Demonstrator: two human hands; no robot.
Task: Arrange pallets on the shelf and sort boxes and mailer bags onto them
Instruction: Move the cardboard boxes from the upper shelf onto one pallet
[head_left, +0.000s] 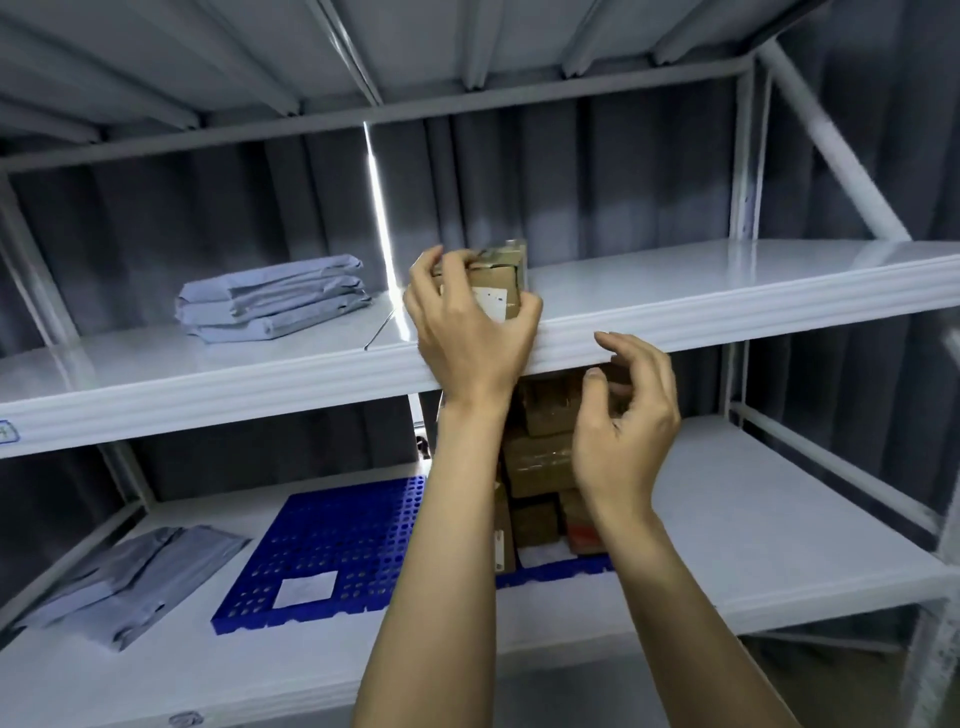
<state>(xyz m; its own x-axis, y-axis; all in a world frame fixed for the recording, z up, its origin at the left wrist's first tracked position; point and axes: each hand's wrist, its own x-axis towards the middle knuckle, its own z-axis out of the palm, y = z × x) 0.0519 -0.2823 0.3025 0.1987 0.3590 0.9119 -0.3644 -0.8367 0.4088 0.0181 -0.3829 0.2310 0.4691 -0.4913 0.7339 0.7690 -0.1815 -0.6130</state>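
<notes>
My left hand (467, 332) grips a small brown cardboard box (498, 283) at the front edge of the upper shelf (727, 291). Below the shelf lip hovers my right hand (623, 421), fingers loosely curled and holding nothing, in front of a stack of brown boxes (540, 457). That stack stands on a blue perforated pallet (332, 551) on the lower shelf (753, 519). A white label lies on the pallet's left part. Grey mailer bags (270, 299) are piled on the upper shelf at the left. More grey mailer bags (130, 582) lie on the lower shelf at the left.
The metal rack has white uprights (740, 208) and a diagonal brace (831, 145) at the right. A dark curtain (597, 171) hangs behind the shelves, with a bright slit of light (382, 223) near the middle. Another shelf runs overhead.
</notes>
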